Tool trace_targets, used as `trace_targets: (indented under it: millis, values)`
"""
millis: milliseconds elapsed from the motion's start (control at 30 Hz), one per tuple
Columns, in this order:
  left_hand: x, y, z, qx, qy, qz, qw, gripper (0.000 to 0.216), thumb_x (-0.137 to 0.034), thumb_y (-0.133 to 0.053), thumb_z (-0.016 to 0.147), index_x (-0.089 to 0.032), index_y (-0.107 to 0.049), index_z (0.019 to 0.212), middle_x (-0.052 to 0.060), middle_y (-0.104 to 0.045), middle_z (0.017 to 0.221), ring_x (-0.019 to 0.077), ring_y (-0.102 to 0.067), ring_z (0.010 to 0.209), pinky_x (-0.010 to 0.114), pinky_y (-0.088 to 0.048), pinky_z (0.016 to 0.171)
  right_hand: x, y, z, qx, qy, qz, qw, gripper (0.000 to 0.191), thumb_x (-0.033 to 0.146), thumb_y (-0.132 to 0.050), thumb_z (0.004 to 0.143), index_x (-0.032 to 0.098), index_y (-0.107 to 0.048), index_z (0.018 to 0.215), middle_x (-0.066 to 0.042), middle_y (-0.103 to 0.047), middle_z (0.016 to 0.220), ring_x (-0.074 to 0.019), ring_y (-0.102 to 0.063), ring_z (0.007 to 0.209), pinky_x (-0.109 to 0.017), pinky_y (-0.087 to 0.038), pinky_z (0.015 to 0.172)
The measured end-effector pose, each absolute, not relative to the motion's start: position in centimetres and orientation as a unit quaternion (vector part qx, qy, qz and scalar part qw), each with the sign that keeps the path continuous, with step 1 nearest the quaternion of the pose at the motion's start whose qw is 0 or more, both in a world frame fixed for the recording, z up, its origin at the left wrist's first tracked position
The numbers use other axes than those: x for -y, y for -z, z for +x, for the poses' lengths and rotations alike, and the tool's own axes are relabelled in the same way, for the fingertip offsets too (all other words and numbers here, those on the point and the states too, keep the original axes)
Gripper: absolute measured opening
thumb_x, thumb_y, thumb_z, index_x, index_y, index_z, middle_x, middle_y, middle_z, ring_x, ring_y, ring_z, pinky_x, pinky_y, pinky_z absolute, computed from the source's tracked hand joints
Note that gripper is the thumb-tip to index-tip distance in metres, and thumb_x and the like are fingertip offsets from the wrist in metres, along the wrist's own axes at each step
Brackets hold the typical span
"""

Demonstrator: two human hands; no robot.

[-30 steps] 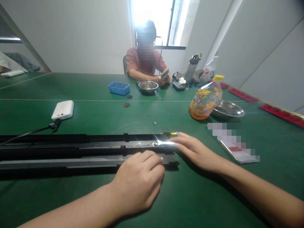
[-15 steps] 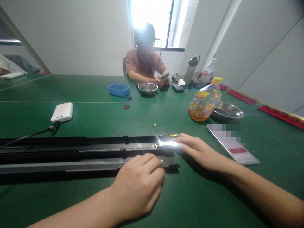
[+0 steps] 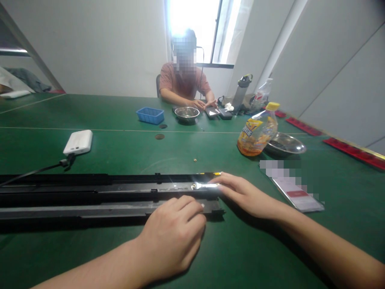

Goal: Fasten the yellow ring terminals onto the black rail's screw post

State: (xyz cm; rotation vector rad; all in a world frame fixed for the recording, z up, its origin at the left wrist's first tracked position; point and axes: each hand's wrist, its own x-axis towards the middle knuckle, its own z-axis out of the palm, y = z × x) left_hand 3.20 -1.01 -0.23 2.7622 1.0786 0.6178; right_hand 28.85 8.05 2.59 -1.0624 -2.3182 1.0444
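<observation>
A long black metal rail assembly (image 3: 90, 194) lies across the green table (image 3: 240, 257) in front of me. My left hand (image 3: 174, 237) rests on the near edge of its right end, fingers curled and pressed together over a small screw there. My right hand (image 3: 243, 194) lies flat at the rail's right end, fingers stretched toward a shiny spot with a small brass ring (image 3: 195, 186). A tiny brass nut (image 3: 195, 159) sits loose on the table beyond the rail.
A white power bank (image 3: 78, 142) with a cable lies at the left. At the right are an orange drink bottle (image 3: 255, 132), a steel bowl (image 3: 284, 143) and a flat packet (image 3: 296, 192). Across the table a person (image 3: 183, 82) sits by a blue tray (image 3: 150, 114) and another bowl (image 3: 187, 112).
My hands stay where they were on the rail. The person opposite has lowered the object held up earlier down to the table. The view has shifted slightly.
</observation>
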Motion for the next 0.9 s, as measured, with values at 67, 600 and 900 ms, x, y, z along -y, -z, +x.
trace_targets:
  millis: [67,600,900]
  values:
    - [1.0,0.2,3.2,-0.355,-0.202,0.911,0.057,0.014,-0.021,-0.058,0.098,-0.02,-0.067,0.11,0.007,-0.069,0.116,0.0287,-0.062,0.108,0.047,-0.057,0.086,-7.8,-2.6,29.0,0.828,-0.368,-0.377,0.193,0.035,0.042,-0.05,0.11,0.022,-0.076,0.125,-0.009,-0.076,0.131,-0.0277,-0.068,0.125,-0.045,-0.05,0.114]
    - [0.9,0.4,3.3,-0.348,-0.213,0.911,0.059,0.015,-0.021,-0.057,0.1,-0.02,-0.067,0.111,0.008,-0.069,0.115,0.0283,-0.062,0.107,0.046,-0.057,0.087,-8.0,-2.7,29.9,0.729,-0.466,-0.444,0.234,0.041,0.051,-0.054,0.106,0.023,-0.074,0.128,-0.009,-0.078,0.114,-0.0287,-0.069,0.105,-0.042,-0.054,0.097]
    - [0.8,0.4,3.3,-0.348,-0.214,0.911,0.061,0.013,-0.02,-0.058,0.099,-0.02,-0.067,0.109,0.007,-0.069,0.115,0.0283,-0.061,0.108,0.045,-0.056,0.086,-8.1,-2.5,29.0,0.686,-0.463,-0.48,0.291,0.026,0.04,-0.053,0.105,0.023,-0.071,0.114,-0.003,-0.061,0.084,-0.0225,-0.056,0.08,-0.034,-0.046,0.075]
